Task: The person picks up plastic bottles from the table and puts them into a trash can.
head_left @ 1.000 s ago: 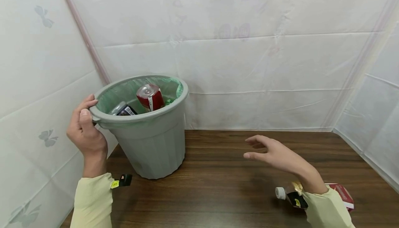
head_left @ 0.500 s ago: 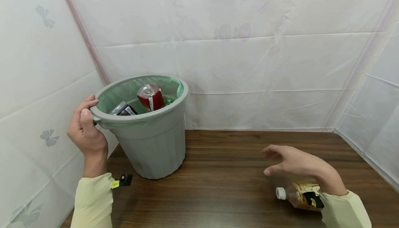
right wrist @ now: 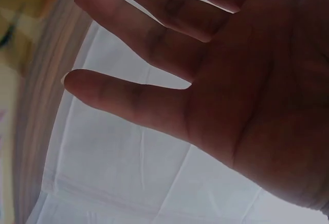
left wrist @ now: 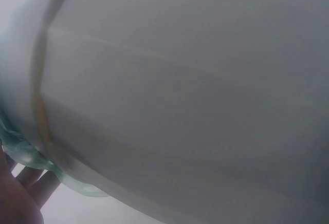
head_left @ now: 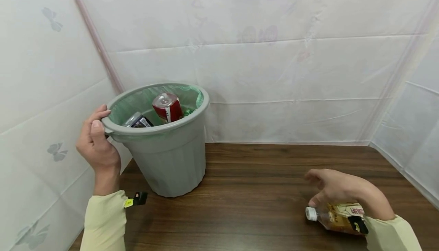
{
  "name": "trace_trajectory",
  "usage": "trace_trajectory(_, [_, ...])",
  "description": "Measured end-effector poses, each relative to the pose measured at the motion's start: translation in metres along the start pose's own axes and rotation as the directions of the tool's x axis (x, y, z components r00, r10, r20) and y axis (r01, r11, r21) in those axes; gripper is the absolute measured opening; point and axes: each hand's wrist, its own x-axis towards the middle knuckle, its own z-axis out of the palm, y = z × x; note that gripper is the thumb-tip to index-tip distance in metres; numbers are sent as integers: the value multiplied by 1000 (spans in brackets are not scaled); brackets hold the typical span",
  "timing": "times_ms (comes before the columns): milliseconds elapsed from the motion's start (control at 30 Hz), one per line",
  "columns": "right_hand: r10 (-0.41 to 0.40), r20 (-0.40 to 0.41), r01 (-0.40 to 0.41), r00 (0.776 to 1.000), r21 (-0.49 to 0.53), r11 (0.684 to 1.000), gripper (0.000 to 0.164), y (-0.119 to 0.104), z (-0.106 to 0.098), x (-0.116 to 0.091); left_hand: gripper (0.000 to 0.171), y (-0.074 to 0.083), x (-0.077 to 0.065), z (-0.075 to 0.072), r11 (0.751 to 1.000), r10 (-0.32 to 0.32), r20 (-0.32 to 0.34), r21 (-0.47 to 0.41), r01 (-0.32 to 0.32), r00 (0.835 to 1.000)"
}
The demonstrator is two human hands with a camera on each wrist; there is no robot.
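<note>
My left hand (head_left: 99, 148) grips the left rim of a grey trash bin (head_left: 168, 159), its thumb outside the rim. A green plastic liner (head_left: 137, 104) covers the bin's inside. Within it are a red can (head_left: 167, 108), a dark-labelled clear container (head_left: 138, 120) and a bit of something green. My right hand (head_left: 346, 190) hovers just above a plastic bottle (head_left: 337, 220) that lies on its side, white cap to the left, with a yellow label. In the right wrist view the fingers (right wrist: 133, 100) are spread and only slightly bent; nothing is between them.
Everything stands on a dark wooden table (head_left: 253, 190). White sheeting (head_left: 257, 71) hangs behind it and along both sides, close to the bin's left. The left wrist view is mostly filled by the bin's pale outer wall (left wrist: 180, 106).
My right hand has moved to the right and down, toward the lying bottle. A red-labelled item beside my right sleeve is now out of sight. The left hand stays on the rim.
</note>
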Motion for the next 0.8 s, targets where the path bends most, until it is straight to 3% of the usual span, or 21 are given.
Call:
trace_trajectory(300, [61,79,-65,995,37,997,78,20,-6,-9,41,2,1,1,1000,-6,-12,5,6,1000])
trace_trajectory(467, [145,84,-150,986,53,987,76,26,-6,-13,41,0,0,0,1000,-13,-18,8,14,1000])
trace_trajectory(600, [166,81,-171,983,63,983,60,29,-5,-15,41,-3,0,-1,1000,-13,-10,14,13,1000])
trace_trajectory(800, [48,71,-56,996,107,993,28,37,-4,-16,41,-2,0,1,1000,-12,-13,14,13,1000])
